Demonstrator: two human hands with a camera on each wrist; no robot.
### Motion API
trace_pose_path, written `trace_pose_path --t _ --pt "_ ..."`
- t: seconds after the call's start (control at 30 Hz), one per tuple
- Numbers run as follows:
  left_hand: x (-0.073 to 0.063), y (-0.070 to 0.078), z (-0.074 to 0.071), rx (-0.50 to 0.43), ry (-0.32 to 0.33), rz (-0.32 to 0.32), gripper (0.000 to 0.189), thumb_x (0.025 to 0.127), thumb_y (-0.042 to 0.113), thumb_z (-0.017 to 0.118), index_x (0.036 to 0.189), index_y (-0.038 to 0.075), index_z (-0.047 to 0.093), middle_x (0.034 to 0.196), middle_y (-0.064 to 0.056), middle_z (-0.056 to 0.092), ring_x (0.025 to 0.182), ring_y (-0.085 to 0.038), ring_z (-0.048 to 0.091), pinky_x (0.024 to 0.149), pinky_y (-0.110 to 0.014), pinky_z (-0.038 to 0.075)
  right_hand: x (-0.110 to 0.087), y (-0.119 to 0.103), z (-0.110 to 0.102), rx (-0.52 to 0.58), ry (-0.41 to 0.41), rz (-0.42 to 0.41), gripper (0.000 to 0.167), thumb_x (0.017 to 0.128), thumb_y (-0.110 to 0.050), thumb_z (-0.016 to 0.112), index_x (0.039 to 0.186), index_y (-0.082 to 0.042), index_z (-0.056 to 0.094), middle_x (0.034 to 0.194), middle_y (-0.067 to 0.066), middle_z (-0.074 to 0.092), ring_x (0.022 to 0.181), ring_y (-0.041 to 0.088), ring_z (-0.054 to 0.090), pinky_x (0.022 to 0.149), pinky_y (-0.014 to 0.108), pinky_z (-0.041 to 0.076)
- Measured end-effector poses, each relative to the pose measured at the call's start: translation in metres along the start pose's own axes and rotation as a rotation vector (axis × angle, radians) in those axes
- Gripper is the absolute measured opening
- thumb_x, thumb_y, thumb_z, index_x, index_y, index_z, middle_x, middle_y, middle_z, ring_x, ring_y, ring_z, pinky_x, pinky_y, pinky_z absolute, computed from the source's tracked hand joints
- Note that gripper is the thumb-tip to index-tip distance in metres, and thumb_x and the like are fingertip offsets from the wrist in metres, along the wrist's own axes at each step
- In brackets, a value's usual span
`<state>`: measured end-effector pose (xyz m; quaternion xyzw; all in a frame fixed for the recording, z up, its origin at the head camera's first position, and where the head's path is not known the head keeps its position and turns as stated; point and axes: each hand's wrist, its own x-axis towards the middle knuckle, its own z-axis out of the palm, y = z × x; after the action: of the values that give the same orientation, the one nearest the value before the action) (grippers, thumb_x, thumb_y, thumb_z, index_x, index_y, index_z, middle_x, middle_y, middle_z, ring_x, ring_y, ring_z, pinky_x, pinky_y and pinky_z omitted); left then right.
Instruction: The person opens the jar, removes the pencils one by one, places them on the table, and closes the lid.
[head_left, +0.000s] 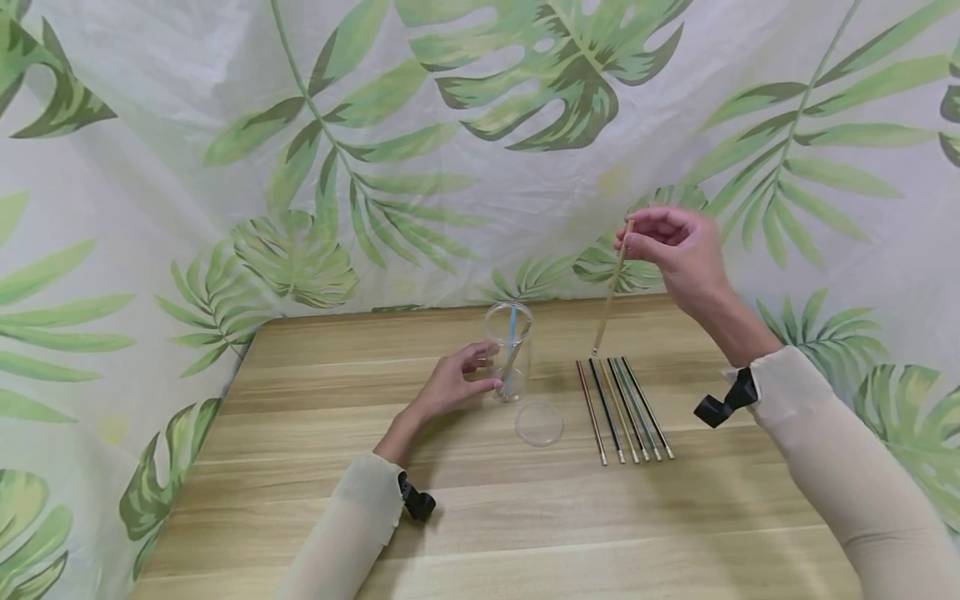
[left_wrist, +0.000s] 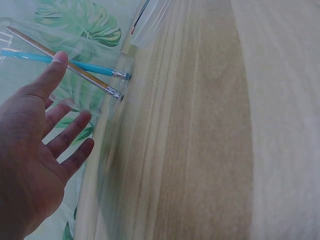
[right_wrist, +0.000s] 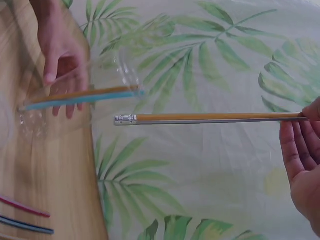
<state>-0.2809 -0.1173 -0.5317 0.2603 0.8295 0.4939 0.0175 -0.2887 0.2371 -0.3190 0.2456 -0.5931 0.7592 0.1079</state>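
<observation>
My right hand pinches a gold-and-grey pencil near its upper end, above the table's back edge. Its silver ferrule end points down. My left hand is at a tall clear plastic cup, thumb on the near side and fingers round the left side. Inside the cup lean a blue pencil and a gold-brown pencil, ferrule ends at the bottom. Right of the cup, several dark, red, gold and green pencils lie side by side, ferrules toward me.
A round clear lid lies flat in front of the cup, left of the pencil row. The wood-grain table ends at a leaf-patterned cloth behind it. Black straps hang from both wrists.
</observation>
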Motion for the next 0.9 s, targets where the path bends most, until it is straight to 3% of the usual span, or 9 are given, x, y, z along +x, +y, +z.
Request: trace_pose_path --t 0.4,0.67,0.9 --pt "-0.001 0.0 0.0 0.007 -0.004 0.005 0.066 0.092 0.019 0.086 0.149 0.006 0.056 0.148 -0.013 0.064 0.128 -0.032 0.068 0.112 -0.048 0.054 -0.02 0.018 -0.038 -0.198 -0.01 0.182 0.014 0.094 0.009 0.074 0.106 0.003 0.078 0.09 0.008 0.079 0.078 0.015 0.076 0.073 0.027 0.066" --pt "0.0 -0.001 0.001 0.009 0.002 0.006 0.065 0.092 0.019 0.086 0.149 0.006 0.057 0.147 -0.012 0.065 0.127 -0.031 0.068 0.112 -0.047 0.054 -0.035 0.037 -0.062 -0.417 -0.026 0.361 0.013 0.097 -0.002 0.076 0.11 -0.004 0.078 0.093 -0.002 0.08 0.083 0.012 0.075 0.079 0.026 0.065" --pt "0.0 -0.001 0.001 0.0 0.005 0.022 0.066 0.092 0.017 0.086 0.149 0.005 0.056 0.148 -0.013 0.064 0.128 -0.033 0.068 0.111 -0.051 0.054 -0.052 0.06 -0.084 -0.435 -0.037 0.442 0.014 0.098 -0.002 0.075 0.112 0.001 0.075 0.091 -0.007 0.079 0.084 0.012 0.076 0.078 0.025 0.066"
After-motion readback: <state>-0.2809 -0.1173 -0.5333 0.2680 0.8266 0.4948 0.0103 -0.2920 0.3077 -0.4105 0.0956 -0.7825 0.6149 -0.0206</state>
